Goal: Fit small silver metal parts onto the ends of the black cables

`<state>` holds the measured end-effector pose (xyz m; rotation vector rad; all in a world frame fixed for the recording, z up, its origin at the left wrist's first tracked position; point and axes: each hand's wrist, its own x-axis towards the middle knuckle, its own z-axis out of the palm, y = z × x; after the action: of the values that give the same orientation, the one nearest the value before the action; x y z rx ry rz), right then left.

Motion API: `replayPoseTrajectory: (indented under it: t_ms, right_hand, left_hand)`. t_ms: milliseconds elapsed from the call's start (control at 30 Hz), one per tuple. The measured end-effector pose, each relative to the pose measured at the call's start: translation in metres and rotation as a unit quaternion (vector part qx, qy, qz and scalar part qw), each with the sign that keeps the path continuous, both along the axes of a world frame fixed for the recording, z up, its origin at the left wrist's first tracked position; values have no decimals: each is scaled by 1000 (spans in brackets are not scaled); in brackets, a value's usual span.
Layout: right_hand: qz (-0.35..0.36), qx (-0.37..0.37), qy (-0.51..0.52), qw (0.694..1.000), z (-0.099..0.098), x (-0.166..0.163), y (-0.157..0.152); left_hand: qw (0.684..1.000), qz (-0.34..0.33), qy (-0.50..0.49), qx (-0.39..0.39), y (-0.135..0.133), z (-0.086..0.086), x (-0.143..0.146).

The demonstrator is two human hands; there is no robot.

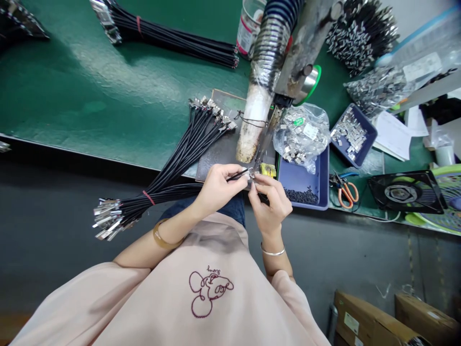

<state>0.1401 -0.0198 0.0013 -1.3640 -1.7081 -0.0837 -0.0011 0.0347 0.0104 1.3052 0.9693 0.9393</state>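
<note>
My left hand (220,186) pinches a black cable (237,176) close to its end, at the table's front edge. Opposite it, my right hand (271,199) is closed on a small metal connector (252,175) that meets the cable end; the fingers partly cover it. Beside my left hand lies a bundle of black cables (180,144) with metal plugs, held by a red band (148,197) and hanging over the edge. Just beyond my fingertips are the soldering tip (262,153) and a yellow sponge (268,170).
A flexible fume hose (252,110) comes down above the work plate (209,162). On the right stand a blue tray (323,185) with a bag of connectors (304,132), a smaller connector tray (369,137), orange-handled pliers (347,194) and a black fan (406,192). Another cable bundle (180,39) lies behind.
</note>
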Motion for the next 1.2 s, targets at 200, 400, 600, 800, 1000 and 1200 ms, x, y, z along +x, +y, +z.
replayPoseTrajectory:
  t_ms: [200,400,600,800,1000,1200]
  right_hand:
    - [6,15,-31,999,1,1,-3]
    - [-13,17,-2,1000,8,2,-3]
    - [8,-129,155,979,16,2,-1]
    - [8,-127,124,984,18,1,3]
    - [8,-119,115,986,19,1,6]
    - [20,-101,84,991,23,2,6]
  left_hand:
    - [1000,-16,0,-4,0,-2,1]
    - [1000,-26,11,2,-4,-1,-2]
    - [1000,-21,21,7,-6,-1,-4]
    - [999,-11,43,24,-1,1,-2]
    - [998,1,58,38,1,1,-3]
    - [999,-10,41,27,2,6,-3]
